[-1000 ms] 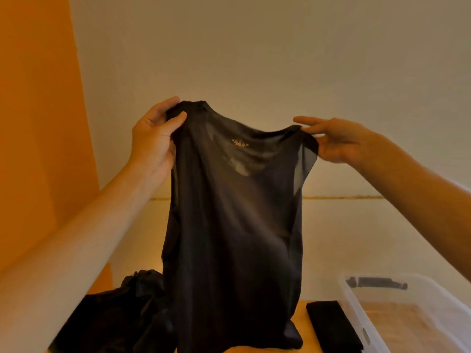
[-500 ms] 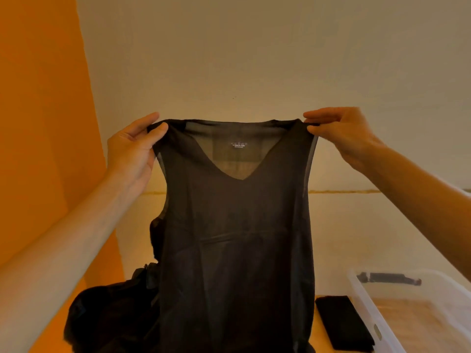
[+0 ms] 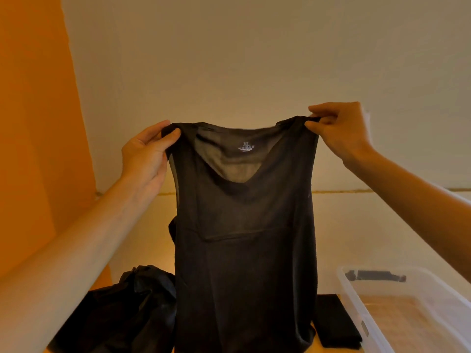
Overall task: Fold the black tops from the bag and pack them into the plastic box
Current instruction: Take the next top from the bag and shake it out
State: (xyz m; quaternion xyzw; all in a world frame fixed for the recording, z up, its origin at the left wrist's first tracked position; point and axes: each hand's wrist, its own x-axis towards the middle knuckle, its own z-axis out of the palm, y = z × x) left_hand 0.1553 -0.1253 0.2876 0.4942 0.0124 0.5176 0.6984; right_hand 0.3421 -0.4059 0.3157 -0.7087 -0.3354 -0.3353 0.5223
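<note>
A thin black sleeveless top (image 3: 244, 250) hangs upright in front of me, held up by its two shoulder straps. My left hand (image 3: 145, 156) pinches the left strap between thumb and fingers. My right hand (image 3: 339, 133) pinches the right strap. The V-neck faces me and a white XL label shows inside the collar. The hem reaches down to the table and hides what lies behind it. A clear plastic box (image 3: 356, 301) stands at the lower right, with nothing visible inside. A folded black top (image 3: 336, 319) lies flat between the hanging top and the box.
A crumpled black bag (image 3: 122, 312) sits on the wooden table at the lower left. An orange wall panel (image 3: 33, 123) rises on the left. A pale wall fills the back, with a ledge line across it.
Both hands have drawn the straps apart, so the top now hangs flat and wide. The view has tilted down slightly.
</note>
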